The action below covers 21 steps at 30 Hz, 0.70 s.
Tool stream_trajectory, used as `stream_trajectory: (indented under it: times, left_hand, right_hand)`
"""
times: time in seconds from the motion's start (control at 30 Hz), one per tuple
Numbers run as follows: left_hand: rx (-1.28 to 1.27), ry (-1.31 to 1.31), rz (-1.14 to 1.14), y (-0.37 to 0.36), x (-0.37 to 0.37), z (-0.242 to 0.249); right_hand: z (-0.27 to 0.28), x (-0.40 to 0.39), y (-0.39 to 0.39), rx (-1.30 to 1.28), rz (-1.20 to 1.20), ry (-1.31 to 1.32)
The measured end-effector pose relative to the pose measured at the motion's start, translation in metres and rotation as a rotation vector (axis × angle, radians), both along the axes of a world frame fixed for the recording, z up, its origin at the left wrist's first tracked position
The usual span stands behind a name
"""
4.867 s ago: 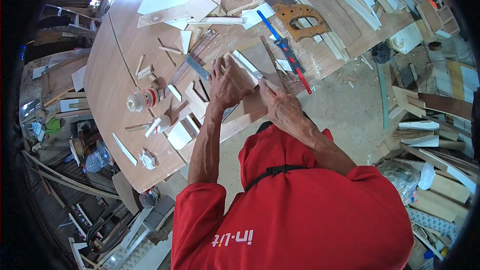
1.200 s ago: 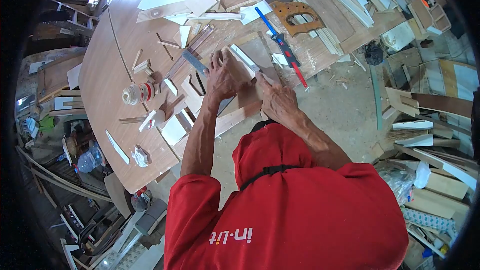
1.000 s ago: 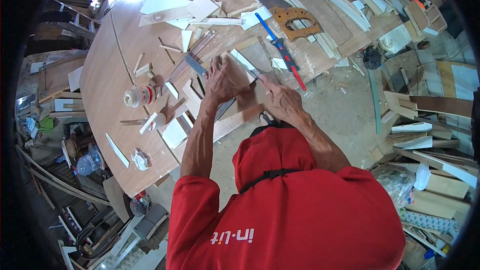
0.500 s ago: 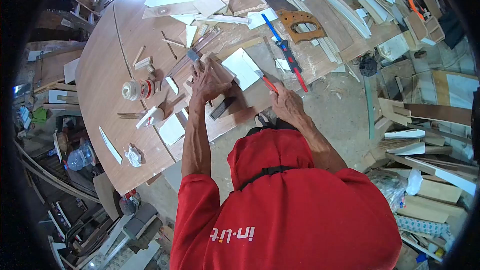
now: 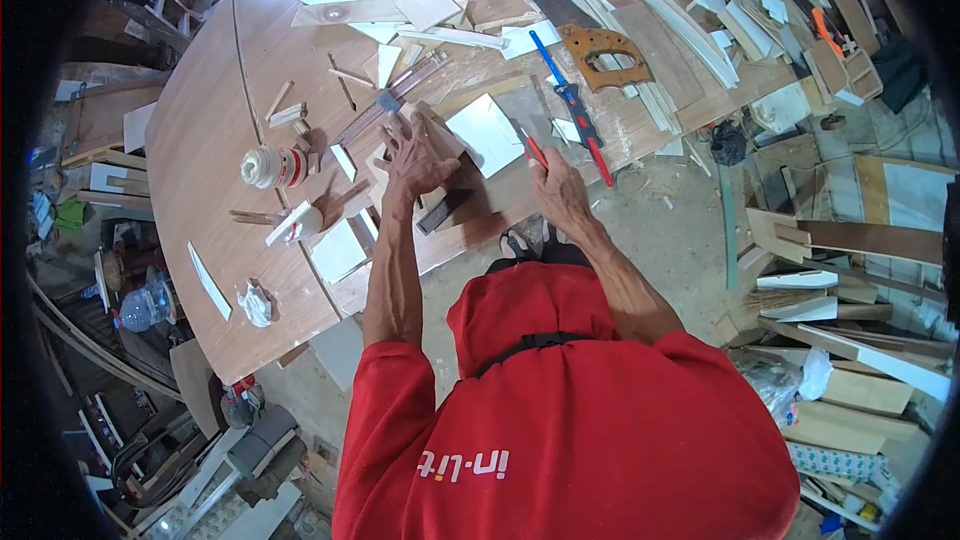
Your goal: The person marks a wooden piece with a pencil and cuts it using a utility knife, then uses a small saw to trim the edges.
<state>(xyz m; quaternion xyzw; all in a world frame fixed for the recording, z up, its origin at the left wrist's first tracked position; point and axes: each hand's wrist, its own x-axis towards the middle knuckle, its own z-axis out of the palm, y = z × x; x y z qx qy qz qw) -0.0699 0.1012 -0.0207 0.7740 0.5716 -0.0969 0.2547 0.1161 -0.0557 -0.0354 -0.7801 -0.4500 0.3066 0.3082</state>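
a blue-red tool (image 5: 571, 103) lay near the white board (image 5: 484, 136), beside which the right hand (image 5: 563, 195) gripped a red tool (image 5: 536, 151); the left hand (image 5: 413, 162) spread open, perhaps touching a block (image 5: 440, 131).

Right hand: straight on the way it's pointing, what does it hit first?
Probably the right edge of the white panel, with the red-handled tool in the right hand leading. Height is unclear; it may pass above.

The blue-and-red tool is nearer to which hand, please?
Right. The right hand is just left of the blue-and-red tool, near its red end; the left hand is farther left.
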Motion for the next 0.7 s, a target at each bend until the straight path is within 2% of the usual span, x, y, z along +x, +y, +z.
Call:
stream_trajectory:
  times: [0.07,0.13,0.17,0.23,0.3,0.5,0.7]
  left_hand:
    - [0.008,0.022,0.006,-0.002,-0.001,-0.005]
    - [0.184,-0.007,-0.087,-0.008,0.001,-0.004]
    - [0.183,-0.009,-0.083,-0.014,0.004,-0.005]
    - [0.349,-0.019,-0.347,-0.031,0.017,0.003]
    - [0.322,-0.045,-0.339,-0.041,0.022,-0.003]
    - [0.339,-0.037,-0.337,-0.043,0.024,-0.011]
    - [0.357,-0.155,-0.325,-0.043,0.027,-0.017]
  right_hand:
    - [0.009,-0.004,0.010,-0.031,-0.010,0.018]
    - [0.012,-0.004,0.016,-0.060,-0.017,0.035]
    - [0.008,-0.004,0.017,-0.045,0.010,-0.017]
    - [0.006,-0.002,0.020,-0.032,0.046,-0.072]
    - [0.011,-0.001,0.026,-0.025,0.143,-0.149]
    - [0.022,-0.004,0.051,-0.190,0.215,-0.137]
    - [0.013,-0.005,0.061,-0.204,0.225,-0.221]
